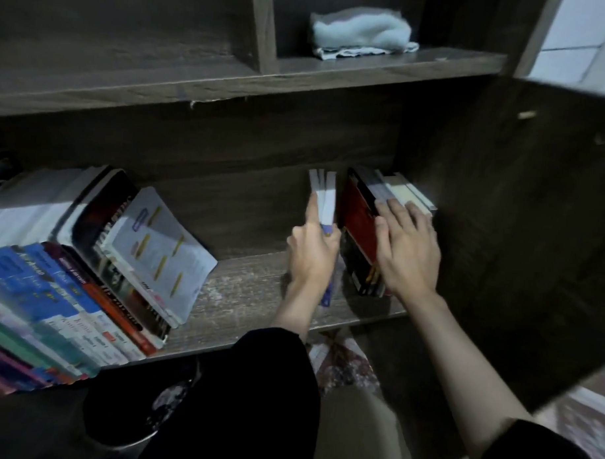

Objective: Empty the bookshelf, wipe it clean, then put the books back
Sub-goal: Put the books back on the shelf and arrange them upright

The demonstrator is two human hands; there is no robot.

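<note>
While your left hand (312,253) pinches upright thin books (324,199), your right hand (408,246) lies spread on the red stack (358,224) just right of them.

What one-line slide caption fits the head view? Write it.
Left hand grips thin books while right hand steadies the books against the shelf wall.

Both your arms reach forward, forearms bare, dark sleeves pushed up toward the elbows. Your left hand (312,253) is closed in a grip, index finger extended straight ahead. Your right hand (408,248) lies flat, palm down, fingers (397,212) together and pointing forward.
</note>
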